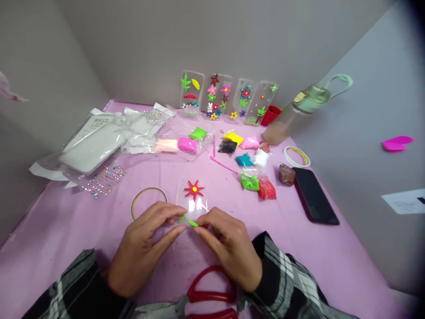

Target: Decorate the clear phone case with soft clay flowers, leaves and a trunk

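Note:
A clear phone case lies in front of me, bearing a red clay flower with a yellow centre. My right hand pinches a small green clay piece between thumb and index finger, over the case's lower part. My left hand has thumb and index finger apart around another green clay piece; whether the index fingertip touches it is unclear. A bit of green also shows behind the right fingers. Scissors with red handles lie below my right hand, partly cut off by the frame.
Decorated clear cases lean on the back wall. Clay packets lie centre-right, near a phone and a bottle. Tape rolls, packaged cases and a rhinestone sheet are also on the table.

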Demonstrator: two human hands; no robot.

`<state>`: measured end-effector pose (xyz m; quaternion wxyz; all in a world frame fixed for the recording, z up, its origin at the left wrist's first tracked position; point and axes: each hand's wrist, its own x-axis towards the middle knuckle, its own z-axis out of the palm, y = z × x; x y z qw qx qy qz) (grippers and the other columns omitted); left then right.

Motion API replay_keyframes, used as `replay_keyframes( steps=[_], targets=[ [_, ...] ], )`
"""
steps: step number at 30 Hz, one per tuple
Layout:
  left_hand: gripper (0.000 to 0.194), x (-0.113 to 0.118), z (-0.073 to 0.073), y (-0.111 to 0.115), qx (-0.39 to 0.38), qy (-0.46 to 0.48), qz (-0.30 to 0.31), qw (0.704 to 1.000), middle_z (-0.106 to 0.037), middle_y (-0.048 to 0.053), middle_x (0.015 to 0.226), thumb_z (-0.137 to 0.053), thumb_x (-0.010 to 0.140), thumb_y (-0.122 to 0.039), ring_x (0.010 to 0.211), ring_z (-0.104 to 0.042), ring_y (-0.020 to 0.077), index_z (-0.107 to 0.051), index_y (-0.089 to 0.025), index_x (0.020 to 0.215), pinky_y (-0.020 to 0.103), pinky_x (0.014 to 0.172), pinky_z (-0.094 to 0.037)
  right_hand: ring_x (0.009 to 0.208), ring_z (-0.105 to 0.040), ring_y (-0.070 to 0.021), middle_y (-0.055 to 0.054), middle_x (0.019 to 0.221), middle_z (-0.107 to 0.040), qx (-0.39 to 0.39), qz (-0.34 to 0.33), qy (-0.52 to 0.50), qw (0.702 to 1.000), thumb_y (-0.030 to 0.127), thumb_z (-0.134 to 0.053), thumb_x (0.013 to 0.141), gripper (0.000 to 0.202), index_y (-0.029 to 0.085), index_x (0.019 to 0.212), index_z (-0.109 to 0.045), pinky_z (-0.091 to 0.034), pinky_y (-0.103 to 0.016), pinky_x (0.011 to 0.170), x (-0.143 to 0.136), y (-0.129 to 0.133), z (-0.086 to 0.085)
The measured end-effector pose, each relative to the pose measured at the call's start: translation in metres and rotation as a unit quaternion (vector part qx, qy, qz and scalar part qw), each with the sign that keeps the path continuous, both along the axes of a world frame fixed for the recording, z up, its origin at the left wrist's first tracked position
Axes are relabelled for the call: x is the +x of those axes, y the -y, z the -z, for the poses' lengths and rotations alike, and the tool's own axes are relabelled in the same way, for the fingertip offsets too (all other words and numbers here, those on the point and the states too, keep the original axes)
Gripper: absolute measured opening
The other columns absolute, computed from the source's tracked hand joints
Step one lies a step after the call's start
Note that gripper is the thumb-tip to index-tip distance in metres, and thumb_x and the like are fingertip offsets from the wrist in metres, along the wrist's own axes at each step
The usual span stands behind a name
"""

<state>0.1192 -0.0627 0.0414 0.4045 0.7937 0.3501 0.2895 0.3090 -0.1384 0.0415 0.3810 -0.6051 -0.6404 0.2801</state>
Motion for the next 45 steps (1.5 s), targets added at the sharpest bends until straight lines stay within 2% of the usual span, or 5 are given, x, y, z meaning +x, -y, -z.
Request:
replay_keyframes(
  steps=[10,14,23,30,45],
  targets=[
    [0.014,0.002,0.004,0.003,0.0,0.011,0.052,0.999,-0.069,-0.004,0.095,-0.055,0.098,-0.023,0.092,-0.062,0.0161,-0.064,-0.031,0.105,0.03,0.079,-0.05,0.075,-0.058,-0.0132,-0.001,0.083,-0.064,0.029,-0.007,-0.025,0.999,0.02,-0.066,0.092,0.012,0.019,0.104,-0.065,-0.044,-0.024,0.068,-0.002,0.001,0.001],
    [0.014,0.003,0.005,0.003,-0.007,0.009,0.06,0.998,-0.069,-0.004,0.092,-0.055,0.098,-0.025,0.089,-0.062,0.0161,-0.065,-0.031,0.105,0.03,0.077,-0.051,0.075,-0.057,-0.0138,-0.001,0.081,-0.063,0.056,-0.02,0.005,0.998,0.019,-0.061,0.095,0.005,0.019,0.097,-0.065,-0.043,-0.025,0.068,-0.003,0.002,0.001],
    [0.009,0.0,-0.004,-0.005,0.037,0.003,-0.043,0.998,-0.067,-0.002,0.089,-0.056,0.094,-0.023,0.086,-0.061,0.0167,-0.065,-0.026,0.096,0.03,0.077,-0.047,0.073,-0.056,-0.0155,-0.002,0.078,-0.061,0.061,0.008,0.1,0.993,0.021,-0.058,0.096,0.009,0.018,0.09,-0.064,-0.041,-0.026,0.066,-0.003,-0.002,0.01],
    [0.01,0.001,-0.007,-0.007,0.045,0.003,-0.048,0.998,-0.067,-0.001,0.087,-0.055,0.093,-0.021,0.084,-0.061,0.0179,-0.065,-0.024,0.092,0.032,0.076,-0.047,0.071,-0.056,-0.0163,-0.002,0.077,-0.061,0.066,0.015,0.179,0.982,0.023,-0.056,0.097,0.015,0.018,0.086,-0.064,-0.039,-0.027,0.064,-0.007,-0.004,0.015],
    [0.011,0.002,-0.008,-0.005,0.045,0.0,-0.043,0.998,-0.068,0.0,0.088,-0.054,0.094,-0.022,0.085,-0.063,0.0197,-0.065,-0.025,0.093,0.034,0.077,-0.048,0.071,-0.057,-0.0164,-0.002,0.077,-0.061,0.055,0.014,0.212,0.976,0.024,-0.056,0.097,0.016,0.018,0.084,-0.063,-0.039,-0.027,0.064,-0.01,-0.008,0.015]
  ],
)
